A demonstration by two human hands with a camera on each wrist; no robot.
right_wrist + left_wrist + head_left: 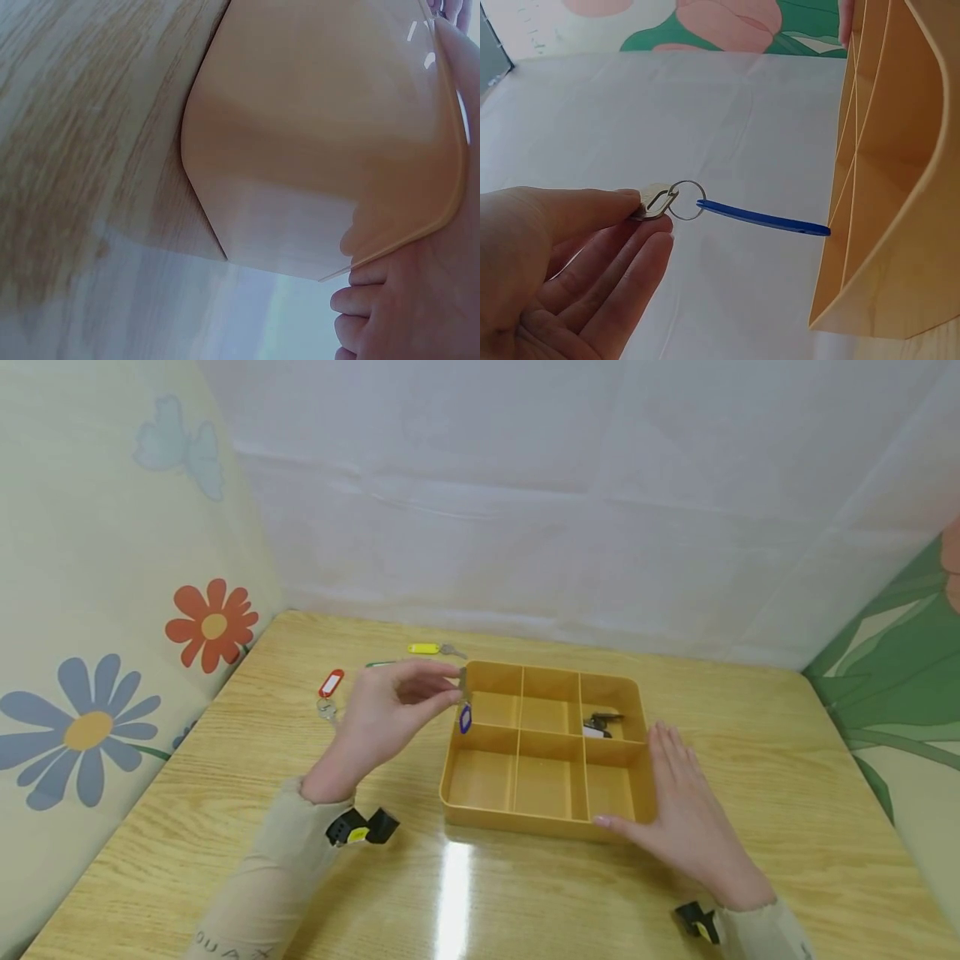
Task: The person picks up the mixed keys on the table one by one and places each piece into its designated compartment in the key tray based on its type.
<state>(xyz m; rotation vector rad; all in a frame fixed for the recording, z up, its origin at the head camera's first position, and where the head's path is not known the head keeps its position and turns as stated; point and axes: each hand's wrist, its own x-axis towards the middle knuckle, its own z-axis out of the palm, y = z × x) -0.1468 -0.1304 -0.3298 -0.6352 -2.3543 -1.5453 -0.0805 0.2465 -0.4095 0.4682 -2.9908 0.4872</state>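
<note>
My left hand [382,710] pinches a key [654,201] between thumb and fingers. From its ring [687,200] hangs a blue key tag [466,717], over the back left corner of the yellow compartment tray [525,824]. A key with a dark bow [609,717] and a black-edged tag with a white label [597,733] lie in the tray's back right compartment. My right hand [686,810] rests against the tray's front right corner, fingers straight along the right side, thumb at the front rim.
On the wooden table [750,793], left of the tray, lies a key with a red tag [332,683]. A yellow tag [423,648] with a key is behind the tray. A green tag [380,664] is mostly hidden by my left hand. A white cloth [525,527] hangs behind.
</note>
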